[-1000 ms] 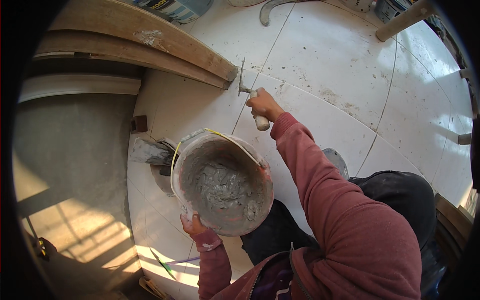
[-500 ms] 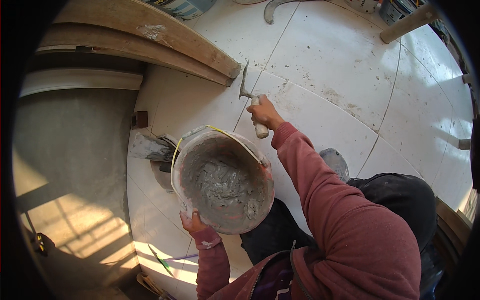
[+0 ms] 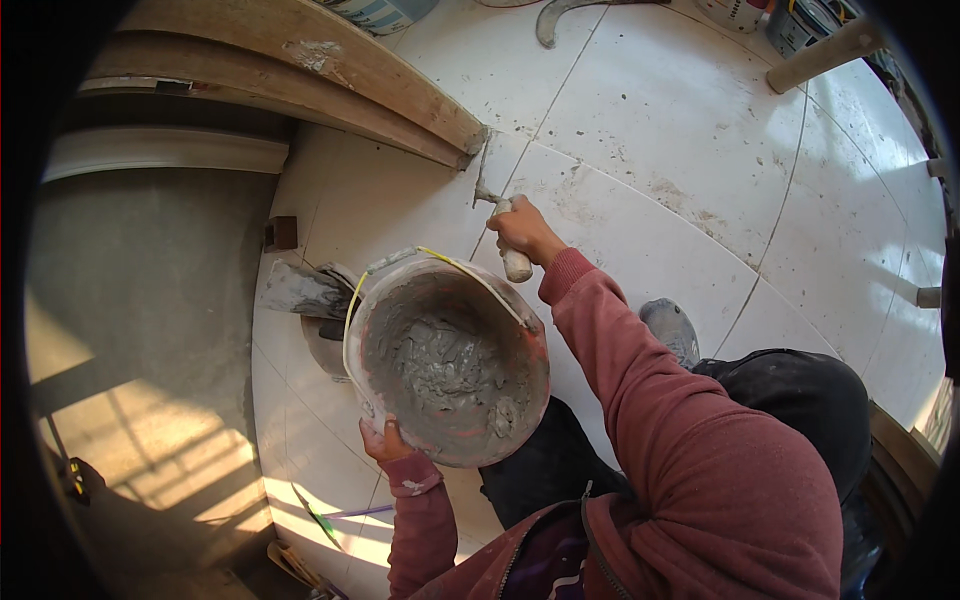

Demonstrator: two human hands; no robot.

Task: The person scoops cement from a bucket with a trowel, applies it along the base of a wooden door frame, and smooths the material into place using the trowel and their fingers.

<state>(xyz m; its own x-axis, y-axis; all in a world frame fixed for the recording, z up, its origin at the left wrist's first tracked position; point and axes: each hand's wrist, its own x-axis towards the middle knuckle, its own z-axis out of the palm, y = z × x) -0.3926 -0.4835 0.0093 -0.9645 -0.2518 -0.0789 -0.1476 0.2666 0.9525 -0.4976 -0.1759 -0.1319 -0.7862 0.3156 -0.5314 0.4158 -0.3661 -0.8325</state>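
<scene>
While left hand (image 3: 385, 440) grips bucket (image 3: 450, 365), right hand (image 3: 522, 230) grips trowel (image 3: 505, 235)

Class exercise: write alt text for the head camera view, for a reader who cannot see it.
A person crouched on a white tiled floor holds a bucket of grey mortar from below with the left hand, while the right hand presses a trowel into a tile joint beside wooden planks.

Materials and finishes at the tiled floor.
Plastic bucket (image 3: 447, 360) caked with wet, rough grey mortar; metal trowel (image 3: 497, 215) with pale wooden handle; glossy white floor tiles (image 3: 680, 120), dust-speckled; rough wooden planks (image 3: 300, 50); matt maroon cloth sleeve (image 3: 640, 370).
</scene>
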